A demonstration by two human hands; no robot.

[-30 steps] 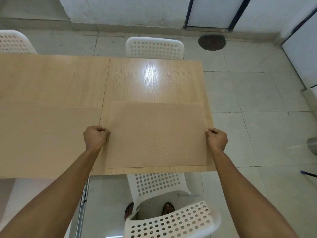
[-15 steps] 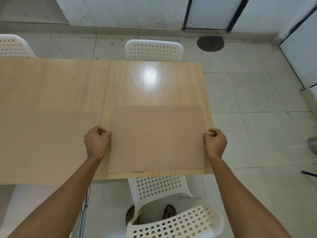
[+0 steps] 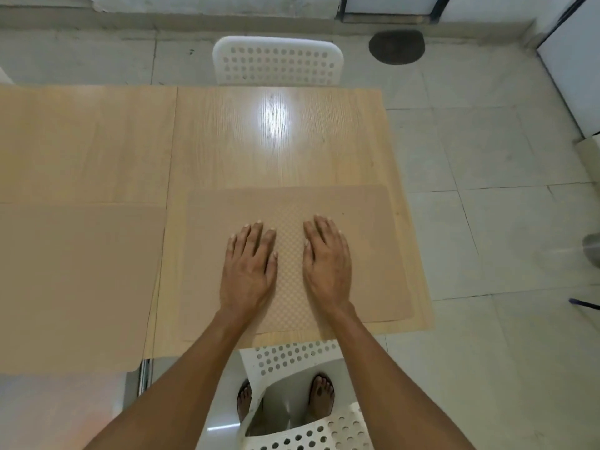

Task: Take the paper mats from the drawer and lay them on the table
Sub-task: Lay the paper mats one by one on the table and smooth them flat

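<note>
Light wood-grain rectangular table (image 3: 279,141). Tan rectangular paper mat with a fine dotted pattern (image 3: 373,248) lies flat on the table's near right part, near edge just inside the table edge. Left hand (image 3: 248,267) and right hand (image 3: 326,264) rest palm-down on the mat's middle, side by side, fingers straight, holding nothing. Second plain tan paper mat (image 3: 78,287) lies to the left, overhanging the near edge. White perforated plastic chair (image 3: 277,61) stands at the far side.
</note>
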